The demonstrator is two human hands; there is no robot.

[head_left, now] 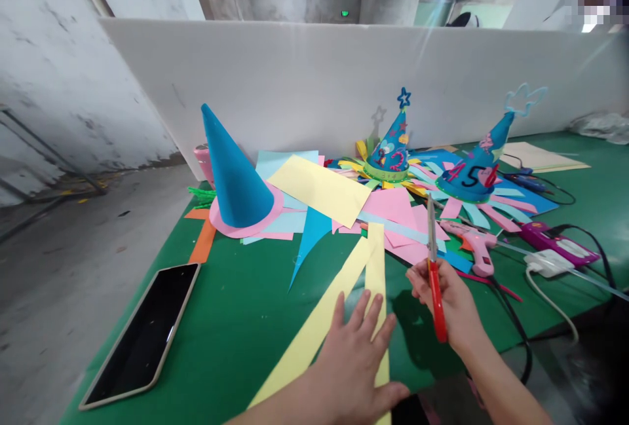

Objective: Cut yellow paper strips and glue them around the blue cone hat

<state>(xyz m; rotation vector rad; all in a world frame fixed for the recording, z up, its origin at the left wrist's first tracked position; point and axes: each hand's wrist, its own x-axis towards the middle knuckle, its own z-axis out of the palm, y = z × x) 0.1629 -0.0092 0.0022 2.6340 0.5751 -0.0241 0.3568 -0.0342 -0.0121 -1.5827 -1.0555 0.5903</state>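
Note:
My left hand [354, 353] lies with spread fingers over two long yellow paper strips [376, 255] near the front of the table. Red-handled scissors [435, 294] are held in my right hand [455, 300], blades together and pointing away from me, above the table. Beyond the strips are a yellow paper sheet [322, 189], a pointed blue paper scrap [309, 241] and pink paper pieces [393, 212]. A plain blue cone hat [236, 183] with a pink brim stands at the left.
Two decorated cone hats, one with a star [390, 147] and one with a 45 [474, 169], stand at the back right. A pink glue gun [474, 241], a white plug adapter [550, 262] and cables lie at right. A phone [142, 333] rests at the left edge. A white partition [295, 84] rises behind.

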